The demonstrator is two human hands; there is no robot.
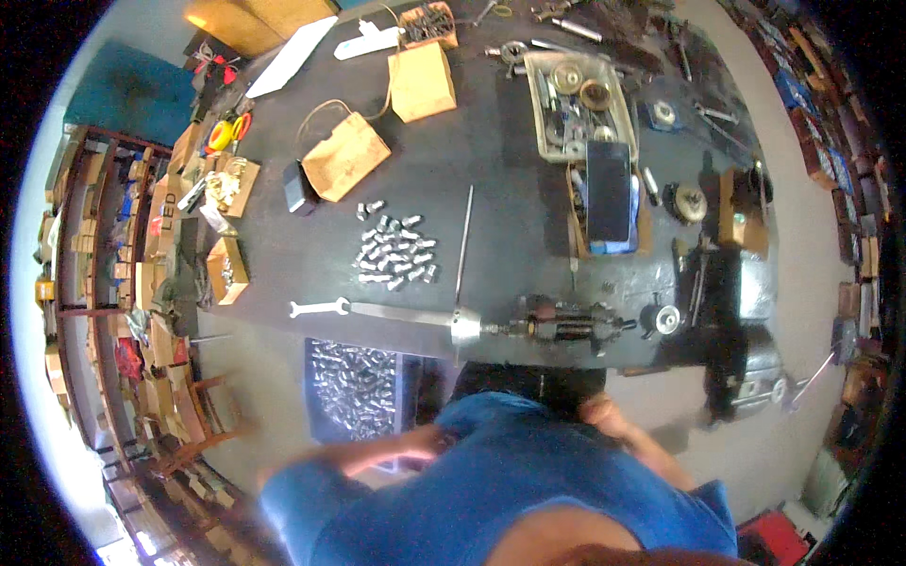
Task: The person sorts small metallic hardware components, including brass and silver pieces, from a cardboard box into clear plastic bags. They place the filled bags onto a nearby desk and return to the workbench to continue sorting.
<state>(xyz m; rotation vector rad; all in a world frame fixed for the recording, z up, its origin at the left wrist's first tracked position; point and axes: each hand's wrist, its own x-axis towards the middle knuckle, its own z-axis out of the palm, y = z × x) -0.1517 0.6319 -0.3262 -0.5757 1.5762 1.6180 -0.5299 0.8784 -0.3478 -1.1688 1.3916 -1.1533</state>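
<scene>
My left hand [429,441] is low against my blue shirt, beside a bin [404,401] full of small metal cylindrical parts; the shirt hides its fingers. My right hand [601,412] is on the other side of my body, below the table edge, its fingers curled in; what they hold, if anything, is hidden. Neither hand touches the table. In front of me on the dark table stands a clamped metal fixture [566,325] with a round silver collar [464,326] and a long upright rod [465,245]. A flat bar and an open-ended wrench [319,307] lie left of it.
A loose group of small metal parts [392,250] lies on the table. Cardboard boxes [346,158], a tray of round parts [536,132] and a dark phone [608,193] stand farther back. A vise [755,387] is at right; loaded shelves [90,236] are at left.
</scene>
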